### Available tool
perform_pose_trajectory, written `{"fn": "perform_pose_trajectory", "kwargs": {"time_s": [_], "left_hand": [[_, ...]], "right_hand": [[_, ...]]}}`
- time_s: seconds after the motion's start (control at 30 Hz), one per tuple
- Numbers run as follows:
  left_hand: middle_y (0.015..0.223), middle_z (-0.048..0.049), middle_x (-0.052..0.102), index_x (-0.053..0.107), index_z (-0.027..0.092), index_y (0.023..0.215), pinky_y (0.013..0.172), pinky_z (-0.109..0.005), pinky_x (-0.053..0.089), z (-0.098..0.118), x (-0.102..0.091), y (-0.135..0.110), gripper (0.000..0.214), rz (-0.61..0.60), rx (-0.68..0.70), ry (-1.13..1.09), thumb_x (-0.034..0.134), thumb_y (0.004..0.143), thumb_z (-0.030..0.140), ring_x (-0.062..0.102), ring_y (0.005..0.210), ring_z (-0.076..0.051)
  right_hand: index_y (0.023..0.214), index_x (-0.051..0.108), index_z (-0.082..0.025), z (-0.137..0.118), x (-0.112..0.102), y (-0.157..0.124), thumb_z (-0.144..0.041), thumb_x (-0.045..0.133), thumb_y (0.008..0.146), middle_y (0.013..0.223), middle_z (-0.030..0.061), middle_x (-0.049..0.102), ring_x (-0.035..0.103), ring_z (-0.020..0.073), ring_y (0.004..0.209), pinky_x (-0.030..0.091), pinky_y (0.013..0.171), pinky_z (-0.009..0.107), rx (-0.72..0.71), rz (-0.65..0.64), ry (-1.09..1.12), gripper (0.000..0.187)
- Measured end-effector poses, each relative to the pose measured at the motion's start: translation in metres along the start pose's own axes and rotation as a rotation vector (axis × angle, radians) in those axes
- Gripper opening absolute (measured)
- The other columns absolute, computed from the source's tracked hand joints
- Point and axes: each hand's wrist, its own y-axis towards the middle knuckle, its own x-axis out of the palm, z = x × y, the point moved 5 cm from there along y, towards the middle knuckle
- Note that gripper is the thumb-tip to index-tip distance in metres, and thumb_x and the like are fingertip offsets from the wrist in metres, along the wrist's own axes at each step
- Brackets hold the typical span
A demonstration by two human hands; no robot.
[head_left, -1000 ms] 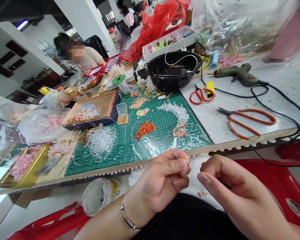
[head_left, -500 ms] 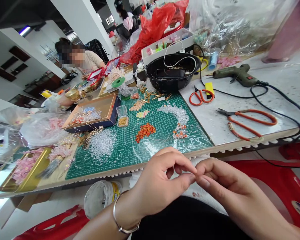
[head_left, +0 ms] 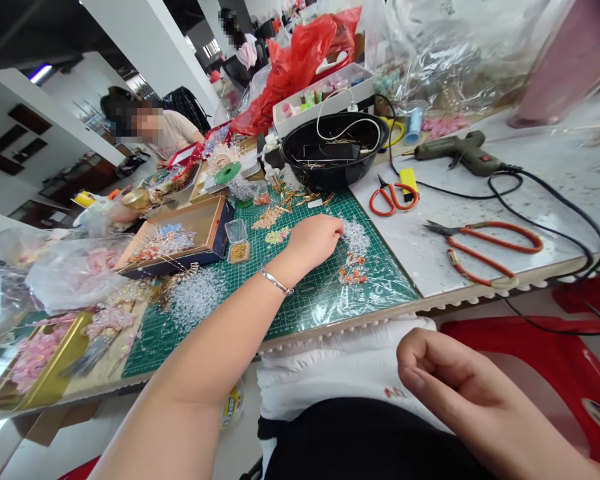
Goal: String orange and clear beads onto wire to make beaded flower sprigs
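My left hand [head_left: 316,241], a silver bangle on its wrist, reaches over the green cutting mat [head_left: 300,313]. Its fingers are curled at the edge of a pile of clear beads [head_left: 356,239]; the fingertips are hidden. Just in front of that pile lie small orange-and-clear bead sprigs [head_left: 354,269]. My left forearm and hand cover where the orange beads lay. Over my lap, my right hand [head_left: 447,377] is closed, thumb against index finger; anything between them is too small to make out. A few orange bits [head_left: 395,392] show on the white cloth beside it.
Orange-handled pliers [head_left: 485,250], small orange snips [head_left: 393,198] and a glue gun [head_left: 460,153] with its cord lie to the right. A black bowl [head_left: 325,175] stands behind the mat. On the left are a bead box [head_left: 220,227] and more clear beads [head_left: 197,300].
My left hand has left my right hand and moved forward and left onto the mat, by the clear beads. My right hand stays over the lap, its fingers still together.
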Motion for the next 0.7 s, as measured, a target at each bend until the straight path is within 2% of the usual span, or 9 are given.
{"fn": "perform_pose_trajectory", "kwargs": {"time_s": [0.23, 0.4, 0.47, 0.57, 0.63, 0.7], "left_hand": [[0.093, -0.0072, 0.069, 0.07, 0.019, 0.08, 0.075, -0.036, 0.049, -0.009, 0.008, 0.007, 0.021, -0.007, -0.001, -0.024, 0.051, 0.088, 0.013, 0.063, 0.087, -0.024], [0.092, -0.0078, 0.068, 0.065, 0.018, 0.075, 0.076, -0.035, 0.052, -0.017, -0.005, 0.001, 0.016, 0.014, -0.073, -0.181, 0.056, 0.087, 0.014, 0.063, 0.088, -0.022], [0.095, -0.0074, 0.069, 0.064, 0.018, 0.085, 0.072, -0.031, 0.054, -0.01, -0.018, -0.015, 0.013, 0.03, -0.087, -0.284, 0.053, 0.092, 0.019, 0.065, 0.088, -0.02], [0.098, -0.0056, 0.07, 0.06, 0.02, 0.105, 0.059, -0.023, 0.053, 0.015, -0.031, -0.062, 0.018, 0.048, -0.087, -0.549, 0.047, 0.1, 0.031, 0.067, 0.083, -0.014], [0.085, -0.0028, 0.068, 0.063, 0.02, 0.094, 0.051, -0.02, 0.05, 0.034, -0.028, -0.098, 0.012, 0.041, -0.132, -1.083, 0.064, 0.093, 0.031, 0.063, 0.071, -0.012], [0.08, -0.0016, 0.068, 0.067, 0.019, 0.086, 0.047, -0.018, 0.047, 0.05, -0.016, -0.13, 0.01, -0.004, -0.205, -1.407, 0.075, 0.084, 0.025, 0.061, 0.065, -0.01]], "right_hand": [[0.07, 0.05, -0.023, -0.001, 0.0, 0.003, -0.047, 0.057, 0.092, 0.061, -0.0044, 0.047, 0.042, 0.0119, 0.054, 0.039, 0.048, 0.019, 0.025, -0.05, -0.02, 0.033], [0.073, 0.053, -0.023, 0.0, 0.001, 0.005, -0.05, 0.056, 0.095, 0.062, -0.0046, 0.046, 0.042, 0.0124, 0.055, 0.039, 0.05, 0.02, 0.036, -0.026, 0.038, 0.035], [0.071, 0.054, -0.023, 0.0, -0.001, 0.005, -0.055, 0.057, 0.093, 0.06, -0.0047, 0.045, 0.04, 0.0121, 0.054, 0.038, 0.049, 0.02, 0.02, 0.027, 0.057, 0.039], [0.066, 0.053, -0.022, -0.006, -0.005, 0.004, -0.059, 0.06, 0.09, 0.056, -0.006, 0.04, 0.035, 0.0106, 0.05, 0.033, 0.044, 0.02, -0.041, 0.125, 0.09, 0.045], [0.065, 0.053, -0.022, -0.01, -0.005, 0.004, -0.056, 0.061, 0.091, 0.053, -0.0067, 0.039, 0.034, 0.0097, 0.046, 0.031, 0.04, 0.019, -0.083, 0.16, 0.097, 0.043], [0.065, 0.054, -0.023, -0.015, -0.002, 0.003, -0.048, 0.061, 0.093, 0.051, -0.0063, 0.042, 0.036, 0.0096, 0.045, 0.033, 0.04, 0.018, -0.123, 0.168, 0.073, 0.038]]}}
